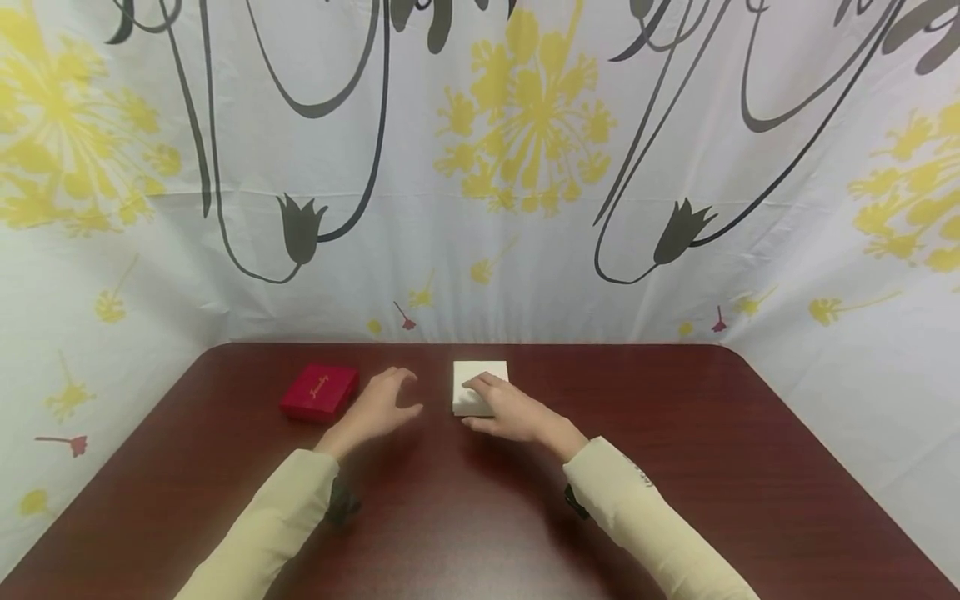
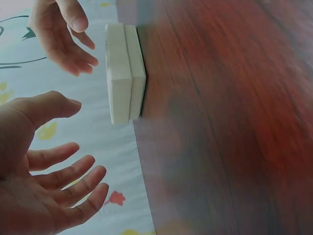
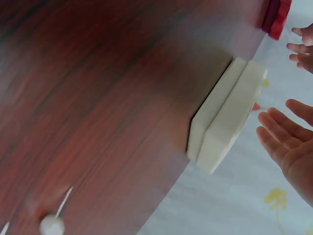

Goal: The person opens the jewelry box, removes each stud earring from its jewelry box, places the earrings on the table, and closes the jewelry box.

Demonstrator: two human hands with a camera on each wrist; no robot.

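A small white lidded box (image 1: 467, 402) lies on the dark reddish-brown table (image 1: 420, 517), near its far edge. Above the box hovers my right hand (image 1: 517, 412), fingers loosely bent and apart from it, as the right wrist view shows a gap between this hand (image 3: 291, 147) and the white box (image 3: 227, 117). My left hand (image 1: 378, 404) is in the air between the two boxes, its thumb and fingers spread around nothing. Left of that hand sits a red box (image 1: 318, 393) with gold lettering on its lid. In the left wrist view the left palm (image 2: 44, 166) faces the white box (image 2: 122, 73).
Behind the table hangs a white curtain (image 1: 480, 275) with yellow and grey flower prints, which also runs along both sides. A small round white object with a thin white line (image 3: 52, 225) shows at the lower left of the right wrist view.
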